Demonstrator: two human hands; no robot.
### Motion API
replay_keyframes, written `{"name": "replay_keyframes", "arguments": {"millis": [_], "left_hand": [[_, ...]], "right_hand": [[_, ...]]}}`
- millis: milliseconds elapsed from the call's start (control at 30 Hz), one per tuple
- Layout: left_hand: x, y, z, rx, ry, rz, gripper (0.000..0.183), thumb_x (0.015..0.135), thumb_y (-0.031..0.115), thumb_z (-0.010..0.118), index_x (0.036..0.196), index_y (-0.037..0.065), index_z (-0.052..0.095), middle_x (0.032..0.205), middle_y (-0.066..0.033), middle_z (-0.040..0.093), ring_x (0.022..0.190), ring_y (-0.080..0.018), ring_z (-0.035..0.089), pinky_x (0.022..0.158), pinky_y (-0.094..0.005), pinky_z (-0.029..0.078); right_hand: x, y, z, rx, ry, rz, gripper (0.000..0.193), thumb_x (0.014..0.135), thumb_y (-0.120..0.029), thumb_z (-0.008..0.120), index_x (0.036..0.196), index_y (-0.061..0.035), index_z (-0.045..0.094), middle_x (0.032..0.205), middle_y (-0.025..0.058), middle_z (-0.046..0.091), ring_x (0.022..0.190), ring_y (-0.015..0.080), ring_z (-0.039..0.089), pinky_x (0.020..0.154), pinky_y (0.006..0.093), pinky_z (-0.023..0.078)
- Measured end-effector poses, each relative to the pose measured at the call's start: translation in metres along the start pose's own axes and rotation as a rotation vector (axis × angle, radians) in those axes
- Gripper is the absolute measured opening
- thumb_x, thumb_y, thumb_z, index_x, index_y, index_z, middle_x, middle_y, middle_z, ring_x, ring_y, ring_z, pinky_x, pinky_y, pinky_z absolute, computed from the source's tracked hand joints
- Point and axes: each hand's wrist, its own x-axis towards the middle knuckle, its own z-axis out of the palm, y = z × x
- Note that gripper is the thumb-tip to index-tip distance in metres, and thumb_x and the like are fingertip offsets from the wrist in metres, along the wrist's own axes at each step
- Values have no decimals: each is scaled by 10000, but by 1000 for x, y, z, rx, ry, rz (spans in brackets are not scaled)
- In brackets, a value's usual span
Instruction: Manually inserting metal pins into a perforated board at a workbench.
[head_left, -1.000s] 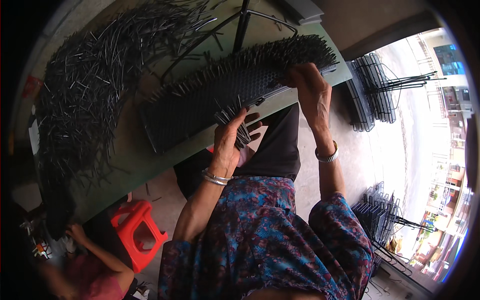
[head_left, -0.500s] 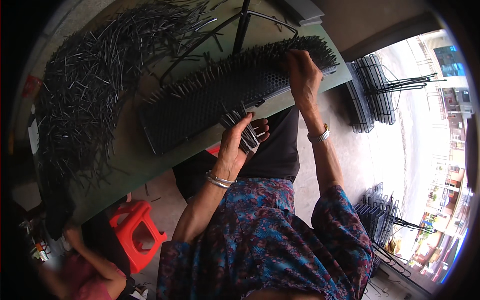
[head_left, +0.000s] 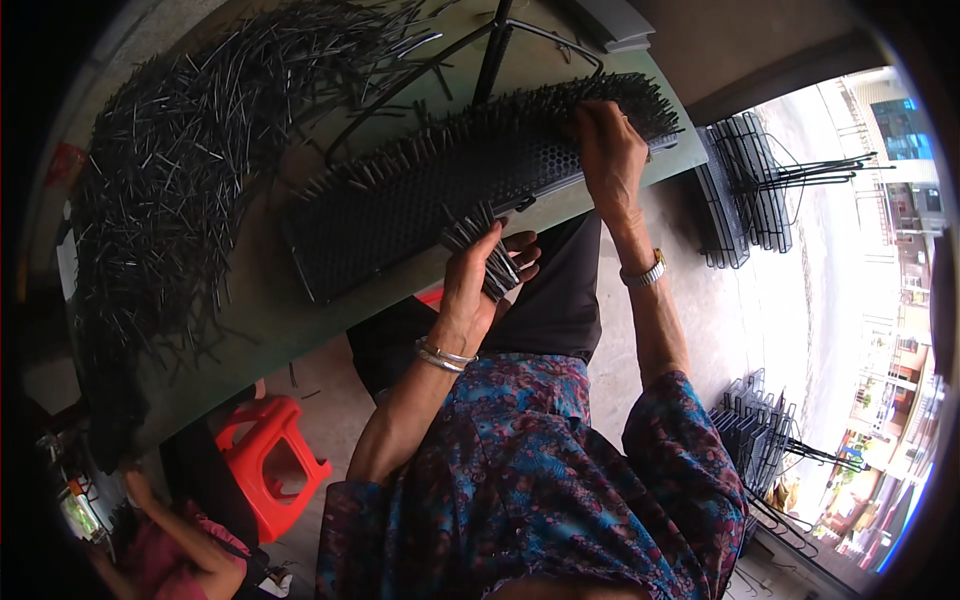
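Note:
A long black board full of small holes [head_left: 385, 225] lies slantwise on the table. Thin black strips [head_left: 450, 138] stand upright in its far part, thickest toward the right end. My left hand [head_left: 465, 290], at the board's near edge, is closed around a bundle of short black strips [head_left: 500, 272]. Over the right part of the board, my right hand [head_left: 615, 165] pinches with its fingertips down at the edge of the standing strips. Whatever is between those fingertips is hidden.
A large heap of loose black strips [head_left: 180, 180] covers the left of the green table [head_left: 270, 340]. A black metal frame [head_left: 490, 60] stands behind the board. Below left are a red stool [head_left: 270, 460] and another person's arm [head_left: 185, 530]. Black wire racks [head_left: 755, 190] stand at right.
My right hand stays at almost the same spot on the board, and the left keeps its bundle. The whole view has shifted slightly. The other person's arm at lower left has moved a little.

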Motion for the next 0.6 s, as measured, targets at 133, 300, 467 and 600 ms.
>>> {"name": "replay_keyframes", "arguments": {"millis": [133, 300, 467, 600], "left_hand": [[1, -1, 0, 14, 0, 2, 190, 959, 224, 560, 1087, 90, 604, 989, -151, 691, 873, -251, 683, 737, -390, 564], [-3, 2, 2, 23, 37, -11, 194, 958, 223, 565, 1099, 98, 609, 992, -143, 692, 889, -244, 682, 720, -394, 564], [-3, 0, 4, 13, 38, -36, 200, 956, 243, 577, 1094, 105, 620, 988, -130, 690, 844, -215, 671, 701, -377, 563], [1, -1, -4, 102, 35, 11, 191, 951, 255, 595, 1067, 105, 619, 913, -120, 695, 735, -166, 639, 638, -328, 551]], "right_hand": [[4, 2, -3, -11, -54, 38, 87, 906, -62, 619, 981, -21, 635, 766, 114, 659, 684, 192, 663, 623, 284, 492], [3, 0, -3, 26, -95, 106, 85, 909, -69, 614, 976, -23, 640, 764, 111, 659, 688, 190, 660, 628, 286, 493], [0, 7, 2, -73, -157, 39, 109, 901, -108, 611, 984, -62, 664, 866, 104, 650, 766, 228, 650, 672, 315, 493], [-1, 5, 4, -255, -211, 21, 119, 894, -141, 617, 986, -92, 675, 903, 96, 614, 783, 262, 623, 673, 351, 485]]}}
